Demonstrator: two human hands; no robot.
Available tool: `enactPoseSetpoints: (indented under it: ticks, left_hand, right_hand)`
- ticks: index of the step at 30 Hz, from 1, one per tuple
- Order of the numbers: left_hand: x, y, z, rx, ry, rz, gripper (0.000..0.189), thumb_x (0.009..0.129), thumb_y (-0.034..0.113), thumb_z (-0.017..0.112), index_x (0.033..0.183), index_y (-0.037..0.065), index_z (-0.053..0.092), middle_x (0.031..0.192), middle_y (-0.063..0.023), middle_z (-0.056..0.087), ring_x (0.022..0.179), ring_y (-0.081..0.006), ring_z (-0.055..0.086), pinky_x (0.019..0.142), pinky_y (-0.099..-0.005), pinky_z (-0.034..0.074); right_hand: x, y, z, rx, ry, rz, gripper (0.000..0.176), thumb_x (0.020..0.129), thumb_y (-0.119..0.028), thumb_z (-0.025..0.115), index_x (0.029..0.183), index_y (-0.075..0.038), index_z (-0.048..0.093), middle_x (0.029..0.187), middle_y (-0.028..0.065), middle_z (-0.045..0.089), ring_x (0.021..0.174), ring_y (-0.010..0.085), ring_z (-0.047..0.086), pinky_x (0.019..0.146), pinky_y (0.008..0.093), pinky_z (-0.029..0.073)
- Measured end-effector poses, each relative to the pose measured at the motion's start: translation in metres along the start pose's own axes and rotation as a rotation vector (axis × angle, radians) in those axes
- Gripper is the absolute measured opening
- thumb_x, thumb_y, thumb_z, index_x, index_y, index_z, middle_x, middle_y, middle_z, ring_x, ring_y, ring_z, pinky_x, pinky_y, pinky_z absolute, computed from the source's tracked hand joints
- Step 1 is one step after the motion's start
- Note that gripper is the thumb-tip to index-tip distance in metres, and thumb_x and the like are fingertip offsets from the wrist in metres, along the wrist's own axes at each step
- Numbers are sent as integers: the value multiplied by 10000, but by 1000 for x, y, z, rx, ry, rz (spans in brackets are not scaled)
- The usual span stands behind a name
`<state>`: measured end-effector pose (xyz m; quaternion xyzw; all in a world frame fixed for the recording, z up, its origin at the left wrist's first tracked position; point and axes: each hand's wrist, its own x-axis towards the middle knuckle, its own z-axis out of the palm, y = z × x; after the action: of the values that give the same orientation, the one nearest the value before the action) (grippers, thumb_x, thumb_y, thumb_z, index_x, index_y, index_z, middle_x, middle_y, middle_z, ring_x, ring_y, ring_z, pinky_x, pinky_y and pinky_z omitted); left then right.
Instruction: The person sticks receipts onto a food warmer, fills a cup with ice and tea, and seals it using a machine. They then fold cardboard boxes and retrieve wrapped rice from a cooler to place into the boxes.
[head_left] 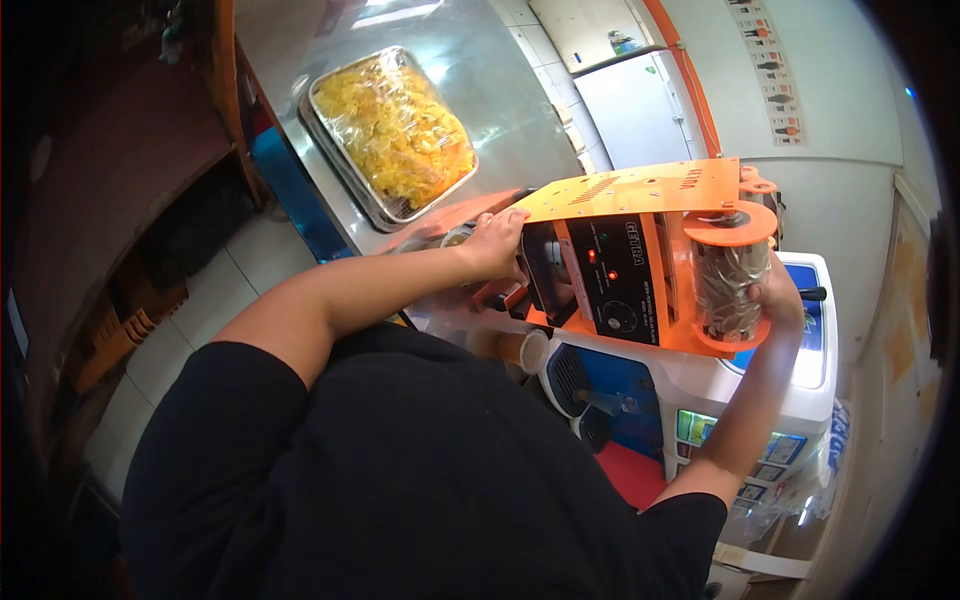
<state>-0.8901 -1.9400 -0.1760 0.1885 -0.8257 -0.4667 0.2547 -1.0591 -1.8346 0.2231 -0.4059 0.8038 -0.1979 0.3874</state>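
An orange cup sealing machine (pixel 630 195) with a black control panel (pixel 612 280) and lit red lamps lies across the view in front of me. My left hand (pixel 495 245) grips the machine's edge at its left end, fingers on the orange casing beside the panel. At the other end, my right hand (pixel 778 295) is wrapped around the side of a roll of printed sealing film (pixel 728 285) held between two orange discs. The undersides of both hands are partly hidden. Close below the machine is a plastic cup (pixel 525 350) with brownish contents.
A metal tray (pixel 330 165) of yellow food under clear plastic rests on a steel counter (pixel 480 80). A white-and-blue appliance (pixel 810 350) stands behind and below the machine. Farther off are a white fridge (pixel 635 110) and an orange pipe (pixel 690 85).
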Motion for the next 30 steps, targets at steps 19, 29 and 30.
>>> enactPoseSetpoints:
  ticks: [19, 29, 30]
  left_hand:
    - [16, 67, -42, 9, 413, 695, 1326, 551, 785, 626, 1451, 13, 32, 1447, -349, 109, 1348, -494, 141, 1058, -581, 148]
    - [62, 261, -86, 656, 204, 1106, 891, 582, 501, 740, 1370, 241, 414, 1433, -20, 376, 1331, -255, 317, 1095, -492, 112]
    - [63, 259, -84, 670, 235, 1122, 918, 555, 499, 751, 1370, 247, 411, 1426, -17, 384, 1322, -252, 327, 1086, -481, 138]
  right_hand:
    - [-5, 6, -14, -625, 297, -546, 1136, 523, -529, 834, 1423, -65, 318, 1447, 147, 348, 1297, 263, 381, 1059, 388, 314]
    - [-29, 46, -145, -893, 1507, 207, 848, 654, -537, 751, 1269, -10, 502, 1270, 204, 506, 1207, 320, 465, 993, 377, 392]
    - [-28, 63, -168, -877, 1531, 203, 848, 654, -537, 751, 1269, -10, 502, 1270, 204, 506, 1207, 320, 465, 993, 377, 392]
